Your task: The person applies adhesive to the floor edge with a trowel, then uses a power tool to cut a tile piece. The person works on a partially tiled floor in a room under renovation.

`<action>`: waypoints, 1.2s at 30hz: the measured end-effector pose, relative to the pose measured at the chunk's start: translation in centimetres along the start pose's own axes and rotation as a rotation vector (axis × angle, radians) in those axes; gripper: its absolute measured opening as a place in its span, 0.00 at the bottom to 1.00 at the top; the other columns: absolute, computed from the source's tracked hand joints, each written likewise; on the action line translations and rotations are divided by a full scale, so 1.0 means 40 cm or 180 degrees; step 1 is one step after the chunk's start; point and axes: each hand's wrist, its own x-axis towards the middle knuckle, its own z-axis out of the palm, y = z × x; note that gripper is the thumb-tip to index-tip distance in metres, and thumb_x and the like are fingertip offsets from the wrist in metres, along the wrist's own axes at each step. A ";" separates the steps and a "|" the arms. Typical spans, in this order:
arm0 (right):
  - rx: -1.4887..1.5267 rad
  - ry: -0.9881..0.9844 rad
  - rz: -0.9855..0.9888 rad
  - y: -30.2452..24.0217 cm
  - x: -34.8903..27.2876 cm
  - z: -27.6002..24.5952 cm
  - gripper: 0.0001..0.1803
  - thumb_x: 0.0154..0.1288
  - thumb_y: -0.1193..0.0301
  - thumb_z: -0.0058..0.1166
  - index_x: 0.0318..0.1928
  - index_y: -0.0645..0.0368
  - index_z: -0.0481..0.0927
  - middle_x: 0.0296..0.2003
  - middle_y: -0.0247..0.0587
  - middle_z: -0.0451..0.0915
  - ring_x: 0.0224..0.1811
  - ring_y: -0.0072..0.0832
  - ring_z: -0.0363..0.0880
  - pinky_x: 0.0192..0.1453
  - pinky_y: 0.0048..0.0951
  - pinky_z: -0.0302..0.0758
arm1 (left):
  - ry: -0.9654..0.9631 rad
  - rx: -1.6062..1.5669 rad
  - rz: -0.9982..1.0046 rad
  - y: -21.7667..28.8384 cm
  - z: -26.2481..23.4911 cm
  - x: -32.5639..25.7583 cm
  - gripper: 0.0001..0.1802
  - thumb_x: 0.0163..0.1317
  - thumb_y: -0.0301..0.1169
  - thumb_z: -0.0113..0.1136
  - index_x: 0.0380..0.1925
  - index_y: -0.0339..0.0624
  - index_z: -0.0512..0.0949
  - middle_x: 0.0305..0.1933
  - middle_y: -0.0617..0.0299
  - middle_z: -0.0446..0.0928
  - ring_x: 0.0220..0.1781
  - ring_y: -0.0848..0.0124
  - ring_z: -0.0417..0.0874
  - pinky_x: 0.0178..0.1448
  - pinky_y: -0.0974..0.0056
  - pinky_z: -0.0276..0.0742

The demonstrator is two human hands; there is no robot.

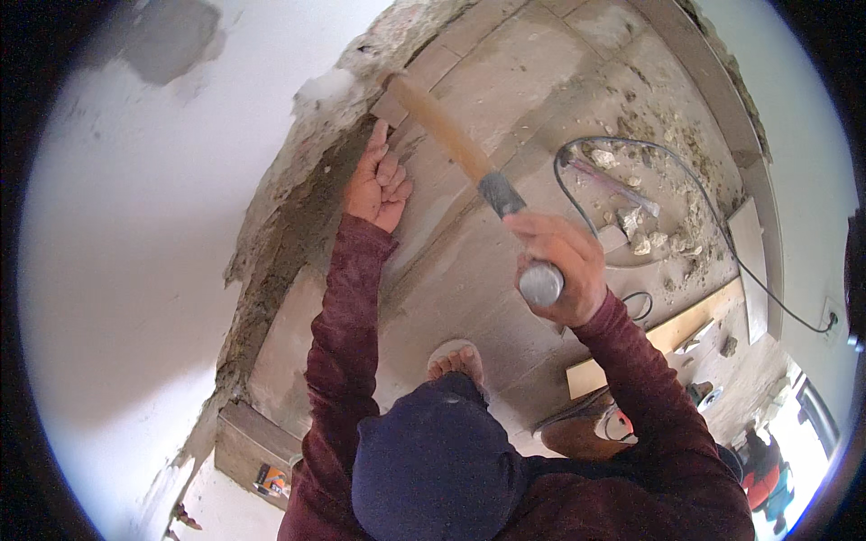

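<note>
Hammer [454, 139], one, sits clamped in right hand [566, 264]; loose left hand [376, 187] extends one finger [378, 135].

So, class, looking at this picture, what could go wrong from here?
1. The wooden end of the hammer in the right hand points close to the outstretched index finger of the left hand, so a slip might strike it.
2. The tile piece by that fingertip might chip or shift if knocked hard.
3. The black cable loops around loose rubble on the floor, so it could catch a foot.
</note>
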 end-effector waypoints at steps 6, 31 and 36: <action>-0.0339 -0.1055 -0.0649 -0.046 0.009 -0.010 0.16 0.43 0.69 0.62 0.34 0.53 0.73 0.53 0.39 0.79 0.29 0.39 0.75 0.32 0.37 0.74 | 0.1342 0.0406 0.0548 -0.077 0.086 -0.192 0.18 0.72 0.43 0.47 0.57 0.52 0.72 0.24 0.74 0.68 0.26 0.80 0.68 0.30 0.74 0.61; -0.0045 0.1791 0.2840 -0.417 -0.374 -0.611 0.07 0.47 0.74 0.55 0.29 0.58 0.72 0.46 0.46 0.81 0.26 0.18 0.74 0.28 0.20 0.71 | -0.1575 0.6332 0.2189 -0.423 0.272 -0.169 0.21 0.58 0.39 0.63 0.50 0.43 0.78 0.46 0.52 0.80 0.51 0.54 0.79 0.55 0.54 0.74; -0.0085 0.1578 0.3226 -0.430 -0.439 -0.594 0.08 0.45 0.75 0.56 0.28 0.59 0.73 0.46 0.45 0.81 0.46 0.29 0.76 0.54 0.31 0.71 | -0.1693 0.5655 0.2992 -0.366 0.372 -0.071 0.22 0.59 0.38 0.62 0.53 0.45 0.76 0.47 0.52 0.79 0.52 0.54 0.79 0.58 0.53 0.73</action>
